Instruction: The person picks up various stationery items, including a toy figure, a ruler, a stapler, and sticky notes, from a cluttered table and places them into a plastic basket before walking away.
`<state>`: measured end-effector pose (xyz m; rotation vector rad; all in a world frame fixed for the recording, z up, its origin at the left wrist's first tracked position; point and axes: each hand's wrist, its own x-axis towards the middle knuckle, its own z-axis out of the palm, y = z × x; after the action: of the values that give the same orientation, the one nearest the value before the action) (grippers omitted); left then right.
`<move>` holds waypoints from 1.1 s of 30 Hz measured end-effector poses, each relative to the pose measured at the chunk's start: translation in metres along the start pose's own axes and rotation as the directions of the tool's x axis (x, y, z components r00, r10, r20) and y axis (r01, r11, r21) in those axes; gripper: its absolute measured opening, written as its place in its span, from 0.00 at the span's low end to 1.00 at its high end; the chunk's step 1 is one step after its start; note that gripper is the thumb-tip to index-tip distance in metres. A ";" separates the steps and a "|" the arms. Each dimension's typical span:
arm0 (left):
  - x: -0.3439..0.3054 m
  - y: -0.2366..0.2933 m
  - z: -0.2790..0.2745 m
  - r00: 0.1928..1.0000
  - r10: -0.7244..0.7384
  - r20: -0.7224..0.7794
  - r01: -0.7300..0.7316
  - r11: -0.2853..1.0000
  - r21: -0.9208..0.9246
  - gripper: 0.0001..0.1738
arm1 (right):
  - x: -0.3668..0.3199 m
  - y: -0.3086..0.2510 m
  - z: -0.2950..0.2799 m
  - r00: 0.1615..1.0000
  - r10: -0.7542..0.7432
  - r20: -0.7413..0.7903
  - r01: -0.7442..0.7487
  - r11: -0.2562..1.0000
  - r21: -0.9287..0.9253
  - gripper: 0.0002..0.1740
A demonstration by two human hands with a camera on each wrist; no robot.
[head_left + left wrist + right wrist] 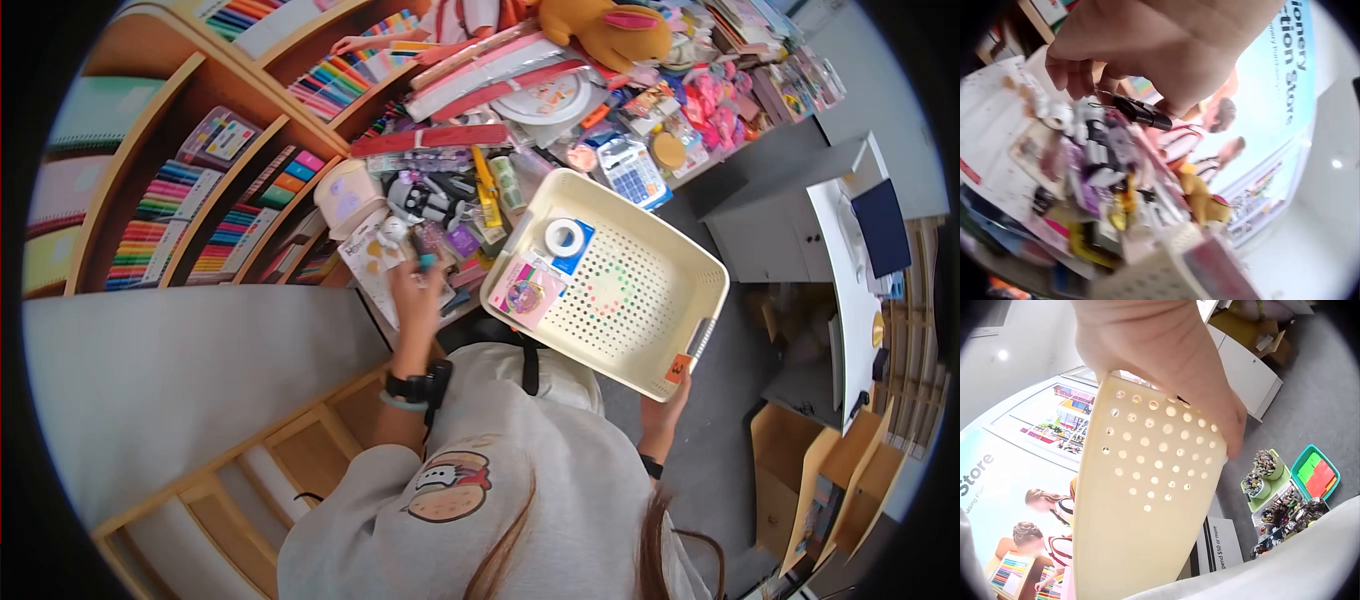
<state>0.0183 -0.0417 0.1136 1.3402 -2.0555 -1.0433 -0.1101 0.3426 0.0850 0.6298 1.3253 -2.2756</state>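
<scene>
In the left wrist view my left hand (pixel 1154 50) pinches a black binder clip (pixel 1141 112) with silver wire handles, held above the crowded display. The head view has this left hand (pixel 415 305) over the near left end of the display, a small teal patch (pixel 428 261) by its fingers. My right hand (pixel 664 410) grips the cream perforated basket (pixel 715 290) at its handle end, near an orange number tag (pixel 678 368). Inside the basket are a white tape roll (pixel 551 238) on a blue card and a pink package (pixel 530 296). The right wrist view shows the basket's holed end (pixel 1141 537) under my right hand (pixel 1160 350).
Plush toys, a calculator (pixel 632 174), a yellow cutter (pixel 486 190) and a lidded pale box (pixel 349 196) crowd the display. Shelves of coloured pens (pixel 160 220) stand left. A white cabinet (pixel 765 235) is at the right, with low bins (pixel 1314 477) on the floor.
</scene>
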 end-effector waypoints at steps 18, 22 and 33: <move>-0.067 0.102 0.077 0.525 0.690 0.499 -0.804 0.594 0.025 0.20 | -0.010 -0.005 0.011 1.000 0.017 -0.014 -0.018 1.000 -0.023 0.32; -0.017 0.086 0.034 0.770 0.603 0.209 -0.598 0.796 -0.096 0.14 | -0.011 -0.005 0.016 1.000 -0.008 -0.022 0.007 1.000 -0.027 0.31; 0.087 -0.047 -0.020 0.935 0.348 -0.064 -0.307 0.888 0.342 0.26 | -0.006 -0.011 0.018 0.999 0.010 0.034 -0.010 1.000 0.022 0.29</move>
<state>0.0231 -0.1385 0.0869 1.1106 -2.3257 -0.4734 -0.1148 0.3325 0.1037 0.6011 1.2802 -2.2857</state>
